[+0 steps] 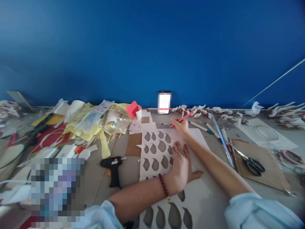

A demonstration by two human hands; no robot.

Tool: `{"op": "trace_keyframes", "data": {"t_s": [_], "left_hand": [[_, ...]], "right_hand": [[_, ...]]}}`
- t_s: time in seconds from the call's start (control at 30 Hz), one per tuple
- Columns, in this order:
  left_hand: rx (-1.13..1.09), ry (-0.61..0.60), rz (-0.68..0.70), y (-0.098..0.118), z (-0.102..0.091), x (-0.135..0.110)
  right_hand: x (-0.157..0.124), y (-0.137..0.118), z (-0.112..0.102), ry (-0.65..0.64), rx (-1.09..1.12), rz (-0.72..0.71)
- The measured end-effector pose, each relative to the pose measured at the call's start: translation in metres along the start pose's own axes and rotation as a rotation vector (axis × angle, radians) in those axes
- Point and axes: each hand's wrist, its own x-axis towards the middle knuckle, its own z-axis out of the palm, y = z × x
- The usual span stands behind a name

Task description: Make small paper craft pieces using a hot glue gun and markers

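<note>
A white sheet of paper or thin card (202, 197) lies in front of me, with rows of leaf-like or bird-like shapes cut out of it. My left hand (179, 163) rests flat on the sheet with its fingers stretched out, covering some of the holes. A dark bead bracelet (163, 187) circles that wrist. Near the sheet's top edge, my right hand (182, 126) grips a red pencil (187, 117), tilted with its lower end at the paper. A small faint outline shows beside the pencil's lower end. The right fingertips are partly hidden behind the hand.
A black glue gun (114, 167) lies left of the sheet. Black-handled scissors (254, 163) sit on brown card (264, 173) at right. A lit phone (164, 101) leans against the blue wall. Folded white paper birds (222, 109) line the back; yellow wrappings (82, 122) pile up left.
</note>
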Motion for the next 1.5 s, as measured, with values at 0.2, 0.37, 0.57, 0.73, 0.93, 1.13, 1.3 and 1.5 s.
{"op": "trace_keyframes", "data": {"t_s": [0.2,0.37,0.57,0.73,0.93,1.13,1.3,1.5], "left_hand": [[0.011,0.027,-0.006,0.000,0.003,0.001],[0.008,0.037,-0.001,0.000,0.002,0.000],[0.003,0.008,-0.005,0.000,0.000,0.000],[-0.002,0.013,0.000,0.000,0.000,0.000],[0.003,0.000,0.008,-0.002,-0.005,0.000],[0.000,-0.002,0.012,-0.002,-0.008,0.000],[-0.008,0.000,0.005,-0.002,-0.006,0.000],[-0.056,0.006,0.000,-0.003,-0.007,0.000]], "right_hand": [[-0.001,-0.001,0.001,-0.017,0.003,0.016],[-0.002,-0.001,0.001,-0.012,-0.004,-0.001],[-0.003,-0.004,0.000,-0.005,-0.009,0.003],[-0.004,-0.004,0.001,-0.008,0.009,0.012],[-0.004,-0.005,0.002,0.002,0.017,0.008],[-0.006,-0.006,0.002,0.025,0.009,-0.005],[-0.006,-0.006,0.002,0.032,-0.007,0.001],[-0.005,-0.003,0.003,0.029,-0.053,-0.026]]}}
